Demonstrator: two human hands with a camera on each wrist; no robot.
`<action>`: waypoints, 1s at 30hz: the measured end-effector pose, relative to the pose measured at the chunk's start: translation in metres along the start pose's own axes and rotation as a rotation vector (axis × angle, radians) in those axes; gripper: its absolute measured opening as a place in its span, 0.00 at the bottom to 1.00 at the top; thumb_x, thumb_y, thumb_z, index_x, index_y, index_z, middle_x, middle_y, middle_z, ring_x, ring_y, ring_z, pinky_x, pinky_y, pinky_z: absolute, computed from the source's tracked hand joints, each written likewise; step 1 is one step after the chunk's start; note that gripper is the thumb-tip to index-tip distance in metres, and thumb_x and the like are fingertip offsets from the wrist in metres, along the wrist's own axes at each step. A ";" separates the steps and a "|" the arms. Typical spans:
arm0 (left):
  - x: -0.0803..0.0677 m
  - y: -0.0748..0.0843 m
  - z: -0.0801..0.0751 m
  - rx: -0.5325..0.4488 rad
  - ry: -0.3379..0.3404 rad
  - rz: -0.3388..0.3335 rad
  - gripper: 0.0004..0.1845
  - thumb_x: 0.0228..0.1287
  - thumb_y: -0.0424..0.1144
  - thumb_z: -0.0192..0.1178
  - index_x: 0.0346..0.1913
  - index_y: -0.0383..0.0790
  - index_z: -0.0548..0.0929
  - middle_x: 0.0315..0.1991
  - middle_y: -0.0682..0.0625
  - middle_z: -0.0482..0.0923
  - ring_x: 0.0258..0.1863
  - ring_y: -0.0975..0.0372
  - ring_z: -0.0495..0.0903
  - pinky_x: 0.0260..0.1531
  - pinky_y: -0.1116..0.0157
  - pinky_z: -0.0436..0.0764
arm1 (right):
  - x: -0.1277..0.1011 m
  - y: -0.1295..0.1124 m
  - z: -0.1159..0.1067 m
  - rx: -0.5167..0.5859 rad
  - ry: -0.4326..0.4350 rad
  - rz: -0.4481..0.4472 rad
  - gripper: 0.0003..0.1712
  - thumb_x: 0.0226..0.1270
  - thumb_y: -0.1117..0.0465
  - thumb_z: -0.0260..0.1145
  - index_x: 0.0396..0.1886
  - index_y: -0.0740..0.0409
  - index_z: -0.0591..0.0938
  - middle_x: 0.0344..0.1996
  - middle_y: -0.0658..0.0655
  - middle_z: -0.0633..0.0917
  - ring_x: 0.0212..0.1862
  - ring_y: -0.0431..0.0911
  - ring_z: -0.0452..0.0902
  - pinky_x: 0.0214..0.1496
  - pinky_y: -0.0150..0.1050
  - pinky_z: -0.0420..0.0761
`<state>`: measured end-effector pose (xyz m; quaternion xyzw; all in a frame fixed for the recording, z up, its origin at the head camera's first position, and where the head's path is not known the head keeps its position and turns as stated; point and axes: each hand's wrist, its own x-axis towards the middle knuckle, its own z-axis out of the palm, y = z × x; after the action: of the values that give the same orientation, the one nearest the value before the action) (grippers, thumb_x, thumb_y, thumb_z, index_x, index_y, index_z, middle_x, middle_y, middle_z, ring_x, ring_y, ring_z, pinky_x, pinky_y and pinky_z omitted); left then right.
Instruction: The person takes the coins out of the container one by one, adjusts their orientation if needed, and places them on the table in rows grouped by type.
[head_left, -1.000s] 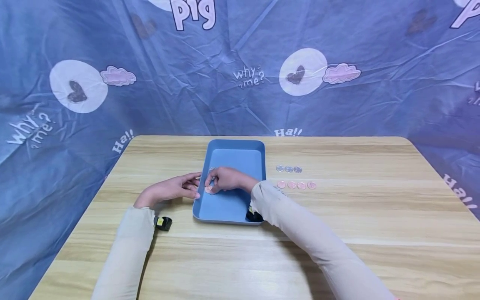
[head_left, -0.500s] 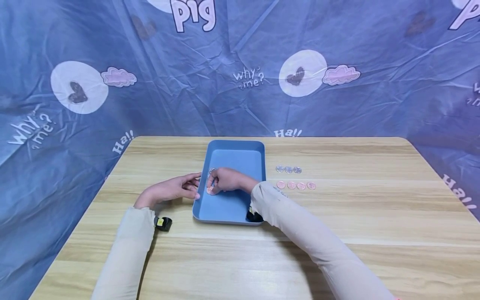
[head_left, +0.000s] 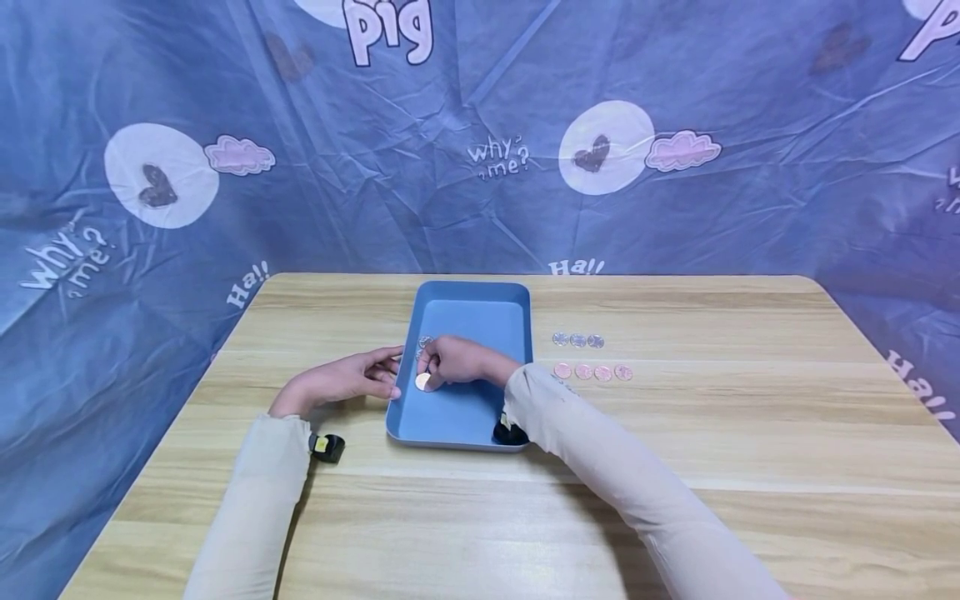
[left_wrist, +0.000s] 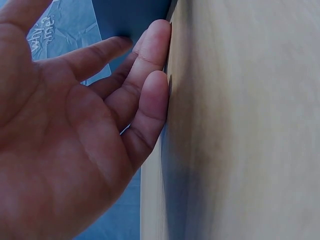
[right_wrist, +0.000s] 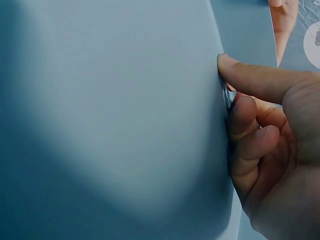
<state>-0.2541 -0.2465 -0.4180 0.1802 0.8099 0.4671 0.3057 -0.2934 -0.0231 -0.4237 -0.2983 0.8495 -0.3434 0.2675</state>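
A blue tray (head_left: 480, 417) lies on the wooden table. My right hand (head_left: 457, 360) reaches into it and pinches a bright copper-toned coin (head_left: 422, 382) at its edge, low against the tray floor near the left wall. In the right wrist view the thumb (right_wrist: 250, 77) and curled fingers meet at the floor, and the coin is mostly hidden there. Just behind the fingers, silver coins (head_left: 425, 342) lie partly covered in the tray. My left hand (head_left: 341, 382) rests beside the tray, loosely bent fingers and thumb at its left wall, palm holding nothing.
Right of the tray, three silver coins (head_left: 577, 340) lie in a row on the table (head_left: 750, 433). Nearer me is a row of several copper coins (head_left: 593, 372), with something partly hidden by the right sleeve. A blue printed cloth (head_left: 420, 200) hangs behind the table.
The right hand has shifted slightly to the right inside the tray, and the copper coin moved with it and now looks brighter. More of the silver coins shows. The left hand has stayed still.
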 end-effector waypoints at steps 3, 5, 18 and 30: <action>0.000 -0.001 0.000 0.002 0.003 -0.002 0.47 0.63 0.40 0.65 0.76 0.35 0.48 0.64 0.34 0.64 0.57 0.55 0.73 0.62 0.59 0.70 | -0.001 0.000 0.001 0.003 0.005 -0.009 0.10 0.56 0.68 0.72 0.37 0.61 0.81 0.27 0.49 0.74 0.29 0.39 0.68 0.31 0.26 0.69; 0.000 -0.001 0.000 0.002 0.006 -0.003 0.47 0.63 0.40 0.65 0.76 0.35 0.48 0.64 0.34 0.64 0.56 0.55 0.73 0.62 0.59 0.70 | -0.001 0.000 0.001 0.003 0.008 -0.018 0.10 0.56 0.69 0.71 0.37 0.61 0.80 0.29 0.49 0.74 0.32 0.39 0.69 0.32 0.26 0.70; 0.003 0.001 0.001 0.027 -0.007 -0.008 0.46 0.64 0.41 0.63 0.76 0.36 0.47 0.64 0.35 0.64 0.59 0.53 0.72 0.63 0.57 0.69 | -0.004 0.006 -0.007 0.076 -0.033 -0.048 0.09 0.61 0.67 0.69 0.40 0.61 0.80 0.24 0.50 0.77 0.23 0.39 0.71 0.27 0.29 0.73; 0.002 -0.001 -0.002 0.010 -0.009 -0.017 0.46 0.64 0.41 0.64 0.77 0.36 0.47 0.64 0.35 0.64 0.57 0.55 0.72 0.61 0.61 0.70 | -0.002 0.008 -0.006 0.152 -0.036 -0.054 0.07 0.62 0.67 0.68 0.39 0.61 0.81 0.22 0.49 0.80 0.22 0.39 0.72 0.26 0.29 0.73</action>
<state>-0.2568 -0.2470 -0.4194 0.1768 0.8124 0.4595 0.3123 -0.2988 -0.0143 -0.4259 -0.3060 0.8077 -0.4087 0.2950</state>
